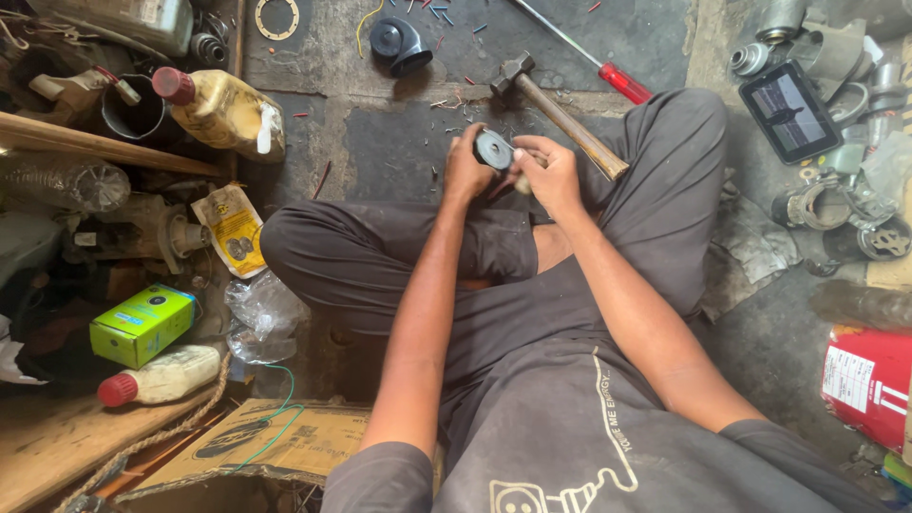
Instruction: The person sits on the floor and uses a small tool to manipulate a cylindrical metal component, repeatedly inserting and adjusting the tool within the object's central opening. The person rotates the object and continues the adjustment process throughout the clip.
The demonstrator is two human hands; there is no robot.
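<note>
We hold a small dark round part (493,149) above the concrete floor (399,142), just in front of our crossed legs. Our left hand (467,169) is closed around its left edge, and our right hand (549,174) is curled against its right side, fingers pinching at it. Just beyond the right hand a wooden-handled hammer (560,114) lies on the floor, its handle end resting on our knee. Farther out lie a red-handled screwdriver (608,74) and a black horn-shaped part (399,45). Near the floor's left edge lies a yellow oil bottle (223,109), and a green box (142,325) sits lower down.
</note>
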